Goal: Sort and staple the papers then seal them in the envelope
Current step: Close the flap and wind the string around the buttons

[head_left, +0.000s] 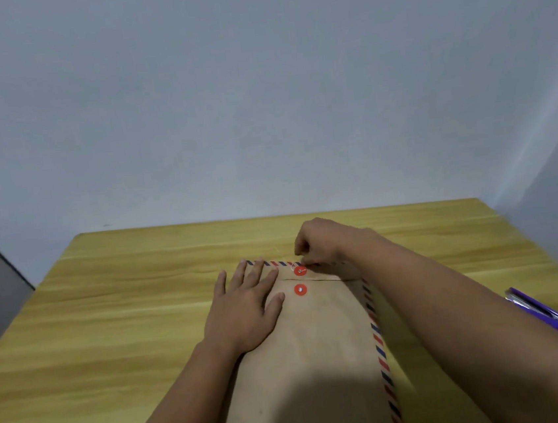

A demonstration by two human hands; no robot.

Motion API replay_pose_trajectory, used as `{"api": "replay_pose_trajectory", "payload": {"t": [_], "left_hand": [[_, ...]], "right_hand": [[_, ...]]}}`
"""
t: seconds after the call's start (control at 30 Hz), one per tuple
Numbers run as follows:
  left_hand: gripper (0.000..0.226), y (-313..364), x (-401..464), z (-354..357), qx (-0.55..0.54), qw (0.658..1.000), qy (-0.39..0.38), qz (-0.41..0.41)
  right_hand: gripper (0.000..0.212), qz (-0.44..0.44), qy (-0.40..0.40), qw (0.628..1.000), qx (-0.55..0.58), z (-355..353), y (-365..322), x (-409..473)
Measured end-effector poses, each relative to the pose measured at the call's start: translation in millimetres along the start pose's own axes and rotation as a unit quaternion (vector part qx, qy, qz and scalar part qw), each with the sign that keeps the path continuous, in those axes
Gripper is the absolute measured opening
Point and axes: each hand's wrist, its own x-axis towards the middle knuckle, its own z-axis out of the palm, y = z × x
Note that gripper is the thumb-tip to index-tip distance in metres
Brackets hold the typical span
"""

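A purple plastic stapler (545, 314) lies on the yellow wood-grain table (128, 330) near the table's right edge, well apart from the envelope and outboard of the right forearm. A pale grey-blue wall (258, 93) runs directly behind the table's far edge.

One brown kraft paper envelope with a red-and-blue striped border (318, 338) lies flat along the table's centre, flap end farthest from the person. The flap is folded down. Two red round closure discs are visible: one upper disc (300, 271) on the flap and one lower disc (300, 290) on the body, just beside each other. One thin pale string (280, 253) rises from the upper disc toward the right hand.

The left hand (246, 304) rests flat on the envelope beside the discs, fingers straight and spread, pressing the paper down. The right hand (322, 241) sits at the envelope's far edge, fingers curled and pinching the string just above the upper disc.

Bare tabletop extends left of the envelope and beyond its far edge. The right forearm crosses the envelope's right border.
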Motion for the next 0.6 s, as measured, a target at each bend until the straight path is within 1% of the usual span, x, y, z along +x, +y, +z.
{"api": "replay_pose_trajectory", "payload": {"t": [0.07, 0.13, 0.23, 0.33, 0.4, 0.43, 0.53, 0.6], "left_hand": [[0.063, 0.2, 0.4, 0.2, -0.002, 1.0, 0.0, 0.0], [0.063, 0.2, 0.9, 0.7, -0.002, 1.0, 0.004, 0.0], [0.063, 0.2, 1.5, 0.8, -0.007, 1.0, 0.011, 0.002], [0.062, 0.8, 1.4, 0.1, -0.01, 1.0, 0.011, -0.001], [0.062, 1.2, 1.1, -0.7, -0.009, 1.0, 0.01, -0.004], [0.062, 1.6, 0.9, -0.9, -0.009, 1.0, 0.011, -0.005], [0.062, 2.2, 0.8, 0.3, -0.006, 1.0, 0.015, -0.003], [0.062, 2.1, 1.0, 0.4, -0.008, 1.0, 0.018, -0.002]], "right_hand": [[0.01, -0.015, -0.009, 0.999, -0.047, -5.6, -6.6, 7.5], [0.002, -0.03, -0.012, 0.995, -0.092, -8.4, -13.0, 10.5], [0.002, -0.044, -0.019, 0.99, -0.13, -11.0, -19.4, 11.6], [0.012, -0.047, -0.044, 0.989, -0.131, -9.7, -20.8, 11.0], [0.018, -0.036, -0.037, 0.994, -0.097, -6.2, -17.5, 9.9], [0.019, -0.028, -0.022, 0.998, -0.057, -4.9, -14.6, 8.6], [0.013, -0.015, 0.041, 0.995, 0.092, -4.3, -10.1, 3.6], [0.01, -0.016, 0.069, 0.985, 0.155, -6.0, -12.0, -0.7]]}}
